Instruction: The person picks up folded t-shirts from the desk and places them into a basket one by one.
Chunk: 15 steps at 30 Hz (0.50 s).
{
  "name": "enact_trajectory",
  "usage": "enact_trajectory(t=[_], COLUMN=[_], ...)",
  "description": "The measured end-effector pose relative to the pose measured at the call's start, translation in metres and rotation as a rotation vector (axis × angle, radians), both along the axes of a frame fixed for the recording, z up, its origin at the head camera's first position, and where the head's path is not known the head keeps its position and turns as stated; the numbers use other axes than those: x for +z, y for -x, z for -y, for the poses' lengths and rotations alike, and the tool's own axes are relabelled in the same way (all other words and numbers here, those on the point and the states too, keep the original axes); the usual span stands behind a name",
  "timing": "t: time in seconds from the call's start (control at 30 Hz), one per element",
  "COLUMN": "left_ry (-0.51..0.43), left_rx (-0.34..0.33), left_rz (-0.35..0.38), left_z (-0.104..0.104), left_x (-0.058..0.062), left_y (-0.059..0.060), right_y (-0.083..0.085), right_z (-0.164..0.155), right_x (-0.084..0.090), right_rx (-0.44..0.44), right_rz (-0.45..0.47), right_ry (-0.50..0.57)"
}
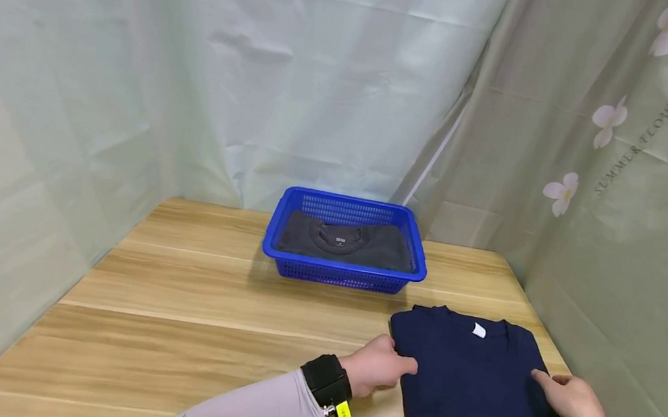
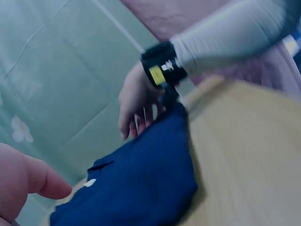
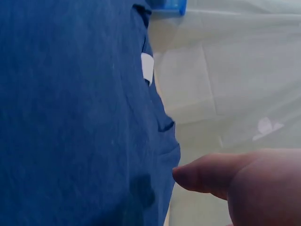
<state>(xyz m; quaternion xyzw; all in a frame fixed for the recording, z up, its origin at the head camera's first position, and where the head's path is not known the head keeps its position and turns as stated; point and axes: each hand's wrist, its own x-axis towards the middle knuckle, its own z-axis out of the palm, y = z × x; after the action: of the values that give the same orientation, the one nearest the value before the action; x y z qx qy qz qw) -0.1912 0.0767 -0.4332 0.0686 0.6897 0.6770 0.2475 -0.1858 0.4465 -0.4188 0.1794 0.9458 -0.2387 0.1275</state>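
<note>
A navy shirt lies folded on the table at the right, its white neck label facing up at the far edge. My left hand is at the shirt's left edge, thumb stretched out over the cloth; its other fingers are partly hidden. At the opposite edge is my right hand, its thumb pointing in toward the fabric. In the left wrist view the right hand's fingers hang down loosely beside the shirt. The right wrist view shows the right thumb right at the shirt's border.
Behind the shirt, a blue plastic basket stands at the back of the wooden table. A folded dark grey shirt lies inside it. Pale curtains enclose the back and sides, with flowers printed on the right one.
</note>
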Motion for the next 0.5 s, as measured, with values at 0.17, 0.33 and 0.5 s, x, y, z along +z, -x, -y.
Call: enact_trajectory(t=[0.17, 0.33, 0.5], left_ry=[-0.128, -0.047, 0.007], left_rx=[0.006, 0.025, 0.007], left_rz=[0.122, 0.112, 0.094], left_z=[-0.017, -0.029, -0.032], left_x=[-0.003, -0.008, -0.008], left_y=[0.006, 0.012, 0.015], right_y=[0.003, 0.003, 0.001], right_z=[-0.005, -0.006, -0.01], right_x=[0.0, -0.001, -0.003], right_rx=[0.023, 0.018, 0.045], right_rz=[0.02, 0.064, 0.063], right_ry=[0.024, 0.169, 0.438])
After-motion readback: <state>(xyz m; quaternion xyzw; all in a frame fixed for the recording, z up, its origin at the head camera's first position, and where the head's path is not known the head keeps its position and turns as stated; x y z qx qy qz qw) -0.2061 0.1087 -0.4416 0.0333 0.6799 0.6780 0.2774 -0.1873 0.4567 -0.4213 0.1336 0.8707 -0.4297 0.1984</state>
